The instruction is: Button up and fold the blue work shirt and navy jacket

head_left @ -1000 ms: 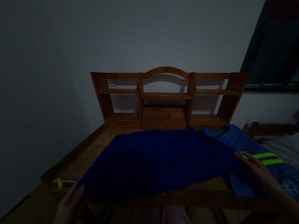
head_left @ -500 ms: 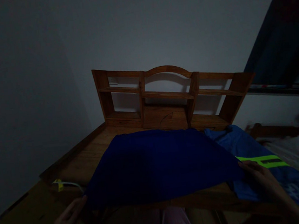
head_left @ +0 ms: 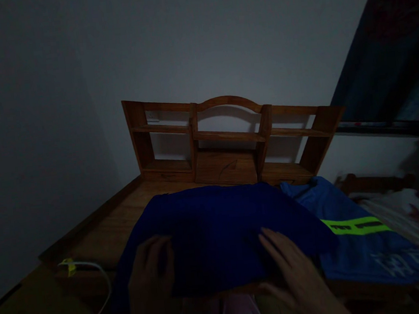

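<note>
A dark blue cloth [head_left: 216, 225] is spread over the wooden desk, its near edge reaching the desk's front; what kind of cloth it is cannot be made out in the dim light. Over its left part is my left hand [head_left: 151, 266], fingers loosely bent and apart, gripping nothing. My right hand [head_left: 288, 263] is over the near right part of the cloth, fingers spread and holding nothing. Whether either hand presses on the fabric is hard to tell. Beside the cloth on the right lies a lighter blue garment [head_left: 332, 204] with a neon yellow-green stripe and pale lettering.
A wooden shelf unit [head_left: 224, 138] stands at the back of the desk [head_left: 121, 220] against the wall. A white cable [head_left: 102, 271] with a yellow tag hangs over the left front edge. At right are rumpled bedding [head_left: 418, 206] and a dark curtain [head_left: 393, 60].
Both hands have let go of the cloth's near corners and moved inward over it. The cloth's near corners have settled lower. The view has shifted slightly.
</note>
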The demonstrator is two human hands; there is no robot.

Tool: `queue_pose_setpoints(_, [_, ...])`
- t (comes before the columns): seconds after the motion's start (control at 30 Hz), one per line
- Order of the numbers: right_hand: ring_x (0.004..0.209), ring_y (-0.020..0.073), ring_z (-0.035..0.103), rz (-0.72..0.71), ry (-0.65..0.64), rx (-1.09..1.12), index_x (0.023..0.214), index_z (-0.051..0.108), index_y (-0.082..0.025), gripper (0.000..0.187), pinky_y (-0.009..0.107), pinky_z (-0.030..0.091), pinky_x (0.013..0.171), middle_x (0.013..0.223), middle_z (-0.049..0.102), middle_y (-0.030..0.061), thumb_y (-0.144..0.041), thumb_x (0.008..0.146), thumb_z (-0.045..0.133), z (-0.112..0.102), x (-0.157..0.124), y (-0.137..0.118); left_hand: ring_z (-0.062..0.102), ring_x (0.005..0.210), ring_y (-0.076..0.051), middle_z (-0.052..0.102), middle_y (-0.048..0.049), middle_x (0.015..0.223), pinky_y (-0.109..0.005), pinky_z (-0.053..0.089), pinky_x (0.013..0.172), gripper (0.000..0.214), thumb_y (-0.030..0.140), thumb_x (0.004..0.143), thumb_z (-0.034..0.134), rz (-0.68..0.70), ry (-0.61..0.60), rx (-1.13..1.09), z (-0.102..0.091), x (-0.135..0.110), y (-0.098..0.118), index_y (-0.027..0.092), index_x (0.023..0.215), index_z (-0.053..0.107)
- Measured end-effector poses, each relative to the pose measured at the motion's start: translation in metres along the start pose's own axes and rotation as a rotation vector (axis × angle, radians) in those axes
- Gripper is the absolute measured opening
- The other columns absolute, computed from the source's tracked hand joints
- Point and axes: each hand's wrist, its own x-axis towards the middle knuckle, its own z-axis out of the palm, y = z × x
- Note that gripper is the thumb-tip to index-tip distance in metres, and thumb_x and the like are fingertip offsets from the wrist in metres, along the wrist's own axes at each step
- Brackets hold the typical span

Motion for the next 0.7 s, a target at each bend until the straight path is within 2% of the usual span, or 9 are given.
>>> queue_pose_setpoints(0.07, [0.133,0.0309,0.028,-0.112,-0.046,-0.013,0.145,0.023,-0.023,0.077,0.051,0.03,0.108,0.147,0.029,0.007,-0.029,0.078,0.059,0.022,0.01,-0.025,0.037,0.128,-0.031,0.048,-0.0025,0.134,-0.042,0.024,0.112,0.034,0.044,0.078,0.057,0.278,-0.163,-0.051,0.049,0.024,0.045,0.03,0.109,0.062])
queue_pose_setpoints(0.13, [0.134,0.0293,0.029,-0.148,-0.026,-0.047,0.146,0.018,-0.024,0.077,0.052,0.028,0.109,0.147,0.029,0.006,-0.02,0.078,0.055,0.047,0.014,-0.036,0.035,0.13,-0.029,0.05,-0.0066,0.133,-0.041,0.021,0.112,0.04,0.047,0.082,0.05,0.52,-0.345,0.052,0.098,0.06,0.07,0.025,0.114,0.061])
queue_pose_setpoints(0.17, [0.133,0.0278,0.03,-0.155,-0.014,-0.066,0.146,0.016,-0.025,0.078,0.051,0.028,0.109,0.147,0.029,0.0051,-0.015,0.078,0.052,0.059,0.015,-0.037,0.033,0.131,-0.029,0.049,-0.0079,0.134,-0.04,0.021,0.111,0.043,0.05,0.083,0.048,0.6,-0.473,0.151,0.121,0.08,0.073,0.023,0.114,0.061])
queue_pose_setpoints(0.23, [0.132,0.024,0.034,-0.163,-0.004,-0.096,0.146,0.014,-0.026,0.079,0.047,0.031,0.109,0.146,0.03,0.0028,-0.006,0.077,0.046,0.077,0.012,-0.033,0.029,0.134,-0.03,0.045,-0.0104,0.138,-0.042,0.021,0.11,0.052,0.056,0.083,0.043,0.626,-0.653,0.395,0.161,0.117,0.064,0.02,0.117,0.059])
queue_pose_setpoints(0.3, [0.129,0.0198,0.038,-0.167,-0.008,-0.112,0.146,0.013,-0.028,0.079,0.041,0.034,0.108,0.145,0.032,0.0002,-0.001,0.077,0.04,0.088,0.007,-0.026,0.028,0.134,-0.032,0.043,-0.0144,0.138,-0.046,0.022,0.108,0.06,0.062,0.083,0.037,0.503,-0.72,0.685,0.19,0.146,0.043,0.018,0.119,0.057])
queue_pose_setpoints(0.37, [0.125,0.015,0.044,-0.181,0.013,-0.12,0.146,0.012,-0.03,0.079,0.035,0.04,0.105,0.143,0.036,-0.0019,0.003,0.077,0.033,0.094,0.0,-0.019,0.038,0.127,-0.034,0.05,-0.0186,0.131,-0.047,0.03,0.102,0.066,0.067,0.08,0.038,0.385,-0.762,0.831,0.209,0.166,0.021,0.015,0.116,0.058])
queue_pose_setpoints(0.47, [0.12,0.0096,0.049,-0.191,0.061,-0.133,0.145,0.013,-0.028,0.079,0.028,0.046,0.099,0.14,0.041,-0.0029,0.007,0.076,0.024,0.094,-0.007,-0.013,0.047,0.118,-0.034,0.054,-0.021,0.125,-0.041,0.036,0.098,0.072,0.071,0.073,0.044,0.33,-0.78,0.838,0.222,0.182,0.0,0.012,0.111,0.061])
queue_pose_setpoints(0.57, [0.122,0.0103,0.047,-0.192,0.076,-0.158,0.144,0.02,-0.025,0.073,0.029,0.046,0.099,0.14,0.042,-0.0008,0.007,0.079,0.024,0.086,-0.005,-0.017,0.046,0.12,-0.034,0.051,-0.0211,0.127,-0.037,0.037,0.097,0.078,0.072,0.067,0.051,0.308,-0.798,0.807,0.229,0.192,-0.003,0.01,0.114,0.058])
queue_pose_setpoints(0.7, [0.129,0.0169,0.039,-0.249,0.035,-0.198,0.14,0.033,-0.02,0.06,0.035,0.046,0.1,0.141,0.04,0.0029,0.001,0.084,0.031,0.063,0.001,-0.025,0.058,0.103,-0.031,0.065,-0.0134,0.108,-0.033,0.045,0.085,0.068,0.067,0.057,0.064,0.249,-0.96,0.725,0.235,0.203,0.005,0.014,0.101,0.066])
